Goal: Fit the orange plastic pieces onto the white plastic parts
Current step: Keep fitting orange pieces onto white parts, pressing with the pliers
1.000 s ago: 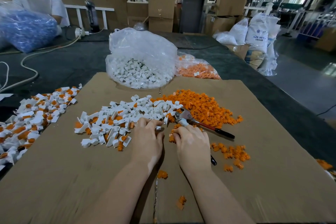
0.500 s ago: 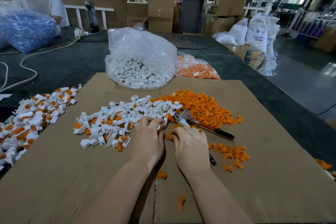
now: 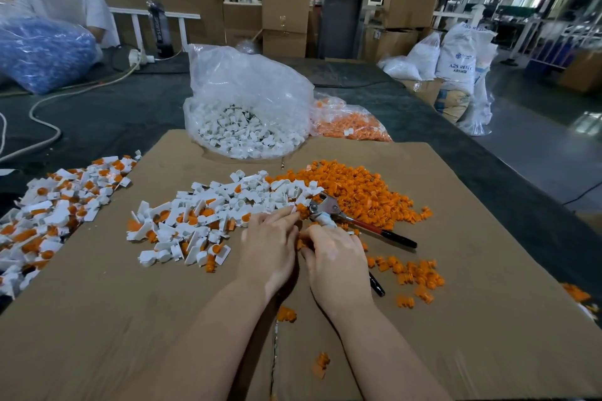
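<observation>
Nearest the camera, two stray orange bits [image 3: 321,365] lie on the cardboard sheet [image 3: 472,335] between the forearms. Left hand [image 3: 268,247] and right hand [image 3: 337,262] sit side by side, knuckles up, fingers curled down and inward toward each other. Left fingertips [image 3: 286,213] touch the near edge of the white plastic parts [image 3: 228,205]; whether they pinch one cannot be told. Right hand is curled over a small orange piece [image 3: 300,244], seen only in part at the gap between the hands; grip itself hidden. Pliers [image 3: 353,220] with red and black handles lie just beyond the right hand, metal head at the border of the white heap and the orange plastic pieces [image 3: 358,192], one handle passing under the right hand. Small scatter of orange pieces [image 3: 413,273] to the right of that hand. White heap holds some parts with orange already seated. Far left: separate pile of assembled white-and-orange parts [image 3: 58,205], partly off the cardboard. Beyond the heaps: clear bag of white parts [image 3: 247,107], and to its right a smaller bag of orange pieces [image 3: 348,122], both on the dark table [image 3: 114,114]. Far left background: a person in a white top [image 3: 65,3] behind a blue-filled bag [image 3: 42,52]. Far right: white sacks [image 3: 456,58] on the floor.
</observation>
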Tool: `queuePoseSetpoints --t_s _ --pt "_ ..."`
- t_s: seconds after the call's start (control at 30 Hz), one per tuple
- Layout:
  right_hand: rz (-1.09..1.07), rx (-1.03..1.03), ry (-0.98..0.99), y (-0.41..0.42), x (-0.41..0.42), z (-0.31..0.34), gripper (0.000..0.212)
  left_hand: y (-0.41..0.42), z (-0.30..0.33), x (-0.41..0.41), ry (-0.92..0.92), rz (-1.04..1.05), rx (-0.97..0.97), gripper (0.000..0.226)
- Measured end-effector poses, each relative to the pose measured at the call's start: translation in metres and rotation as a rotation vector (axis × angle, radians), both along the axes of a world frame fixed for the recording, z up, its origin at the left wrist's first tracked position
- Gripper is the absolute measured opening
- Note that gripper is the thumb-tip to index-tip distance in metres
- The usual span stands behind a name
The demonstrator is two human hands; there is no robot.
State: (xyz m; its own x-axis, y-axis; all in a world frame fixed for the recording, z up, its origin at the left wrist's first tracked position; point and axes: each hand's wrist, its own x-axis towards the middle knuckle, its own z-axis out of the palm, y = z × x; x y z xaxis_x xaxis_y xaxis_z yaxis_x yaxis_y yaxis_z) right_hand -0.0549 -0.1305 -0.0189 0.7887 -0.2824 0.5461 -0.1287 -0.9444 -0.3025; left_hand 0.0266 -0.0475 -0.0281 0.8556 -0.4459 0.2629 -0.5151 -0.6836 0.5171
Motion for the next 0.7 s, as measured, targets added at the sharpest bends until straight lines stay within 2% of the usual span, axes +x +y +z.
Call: queuePoseSetpoints --t_s 0.17,0.23,0.37,0.5,0.7 --pt "0.023 0.073 0.022 -0.001 0.001 -0.003 0.022 0.012 0.008 -0.005 0.103 0.11 -0.42 0.02" --pt "0.042 0.081 0.031 -0.002 0.001 -0.004 0.022 0.014 0.009 -0.01 0.157 0.116 -0.494 0.021" --pt "0.042 0.108 0.042 -0.003 0.001 -0.003 0.018 0.016 0.01 -0.013 0.205 0.083 -0.519 0.035" --pt "0.041 0.098 0.032 -0.002 0.001 -0.002 0.015 0.016 0.01 -0.013 0.157 0.066 -0.414 0.026" --pt "0.04 0.08 0.035 -0.002 0.001 -0.002 0.019 0.016 0.009 -0.014 0.191 0.051 -0.468 0.025"
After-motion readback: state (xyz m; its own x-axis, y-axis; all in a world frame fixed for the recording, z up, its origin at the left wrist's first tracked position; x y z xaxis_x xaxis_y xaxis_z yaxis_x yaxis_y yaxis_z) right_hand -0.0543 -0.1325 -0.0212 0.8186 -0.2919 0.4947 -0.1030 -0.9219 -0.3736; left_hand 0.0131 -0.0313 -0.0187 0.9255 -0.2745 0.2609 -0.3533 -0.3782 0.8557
